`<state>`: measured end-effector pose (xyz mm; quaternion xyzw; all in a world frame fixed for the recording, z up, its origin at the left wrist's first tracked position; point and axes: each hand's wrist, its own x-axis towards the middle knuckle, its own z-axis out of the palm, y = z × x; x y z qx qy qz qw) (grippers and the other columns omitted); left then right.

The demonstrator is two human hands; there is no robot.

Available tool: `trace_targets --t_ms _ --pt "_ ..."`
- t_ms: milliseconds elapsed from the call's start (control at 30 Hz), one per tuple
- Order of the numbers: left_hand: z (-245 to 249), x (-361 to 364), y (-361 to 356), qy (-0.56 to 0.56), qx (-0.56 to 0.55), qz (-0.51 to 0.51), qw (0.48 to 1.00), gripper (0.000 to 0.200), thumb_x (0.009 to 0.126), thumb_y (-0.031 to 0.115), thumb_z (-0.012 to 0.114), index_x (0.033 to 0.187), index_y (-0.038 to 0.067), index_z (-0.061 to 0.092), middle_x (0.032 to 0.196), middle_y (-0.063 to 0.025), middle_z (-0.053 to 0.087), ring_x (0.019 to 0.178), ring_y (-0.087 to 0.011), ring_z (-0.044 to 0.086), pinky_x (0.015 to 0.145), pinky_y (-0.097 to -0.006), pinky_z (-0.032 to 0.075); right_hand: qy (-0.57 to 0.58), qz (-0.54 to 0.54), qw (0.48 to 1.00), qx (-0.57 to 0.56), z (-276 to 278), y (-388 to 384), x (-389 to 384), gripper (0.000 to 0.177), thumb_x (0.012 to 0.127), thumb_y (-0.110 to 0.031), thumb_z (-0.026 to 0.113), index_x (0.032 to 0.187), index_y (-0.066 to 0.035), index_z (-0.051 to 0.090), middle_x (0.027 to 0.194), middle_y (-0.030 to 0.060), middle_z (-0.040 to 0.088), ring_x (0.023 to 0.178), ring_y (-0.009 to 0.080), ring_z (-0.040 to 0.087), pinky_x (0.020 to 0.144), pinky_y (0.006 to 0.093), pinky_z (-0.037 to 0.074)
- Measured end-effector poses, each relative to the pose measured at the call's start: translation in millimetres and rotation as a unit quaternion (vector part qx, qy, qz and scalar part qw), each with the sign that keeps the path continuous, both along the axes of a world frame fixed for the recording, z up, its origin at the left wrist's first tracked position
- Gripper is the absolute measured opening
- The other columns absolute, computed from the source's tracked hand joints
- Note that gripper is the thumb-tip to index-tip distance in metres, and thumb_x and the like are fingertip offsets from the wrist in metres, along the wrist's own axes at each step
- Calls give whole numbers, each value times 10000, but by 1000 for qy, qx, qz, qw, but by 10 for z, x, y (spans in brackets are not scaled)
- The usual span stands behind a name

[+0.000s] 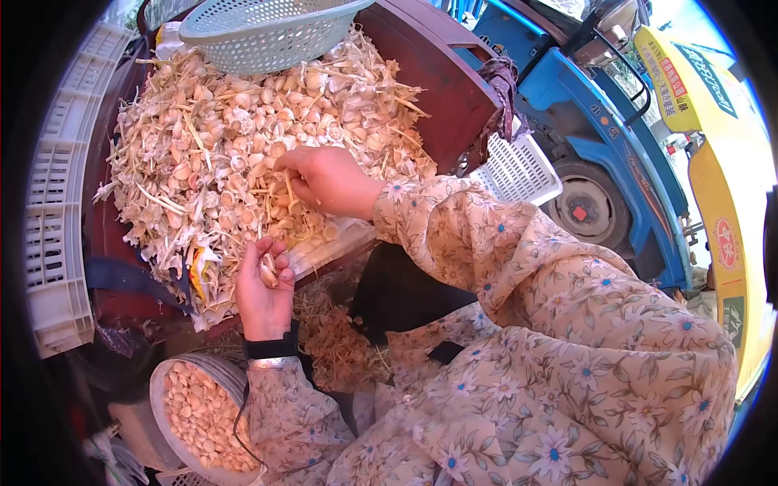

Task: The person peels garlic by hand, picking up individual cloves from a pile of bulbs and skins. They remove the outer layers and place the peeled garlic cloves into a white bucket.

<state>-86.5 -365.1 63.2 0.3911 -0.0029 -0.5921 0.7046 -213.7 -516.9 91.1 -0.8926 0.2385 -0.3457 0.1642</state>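
A big heap of garlic cloves, mixed with dry skins and stalks, covers the dark red table. My left hand is at the near edge of the heap, palm up, with its fingers curled around garlic cloves. My right hand reaches onto the heap from the right. Its fingers are bent down and closed among the cloves and stalks, and what they hold is hidden. Below my left wrist stands a white bucket filled with loose cloves.
A pale green plastic basket rests at the back of the heap. White crates line the left side. Skins lie on the ground below the table edge. Another white basket and a blue vehicle stand to the right.
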Motion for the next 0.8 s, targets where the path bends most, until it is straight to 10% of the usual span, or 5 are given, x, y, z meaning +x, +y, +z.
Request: trace_targets --t_ms 167,300,600,800 --pt "9 -82 -28 -41 10 -20 999 207 916 206 501 1013 26 533 847 -69 564 656 -102 495 531 -201 406 -110 34 963 243 64 14 -237 201 801 3 560 1000 -18 582 736 -22 533 649 29 480 574 190 416" --pt "55 -206 -87 -85 19 -32 996 185 907 184 513 1015 37 542 821 -49 560 638 -90 491 515 -190 392 -142 48 929 339 53 117 -352 208 801 0 573 1008 -21 579 753 -6 549 682 42 503 609 194 438" --pt "33 -233 -169 -259 6 -35 965 130 909 130 507 984 34 551 696 -12 531 503 -41 436 409 -156 322 -12 -153 986 69 -38 127 -371 270 752 -264 669 907 -49 615 825 111 554 783 287 588 674 383 466" --pt "-8 -240 -300 -274 -9 -31 961 139 905 137 510 993 37 550 692 -7 516 494 -44 420 397 -159 305 14 -164 983 78 -219 76 -180 129 691 -187 644 754 -92 583 796 83 539 749 295 568 642 439 428"
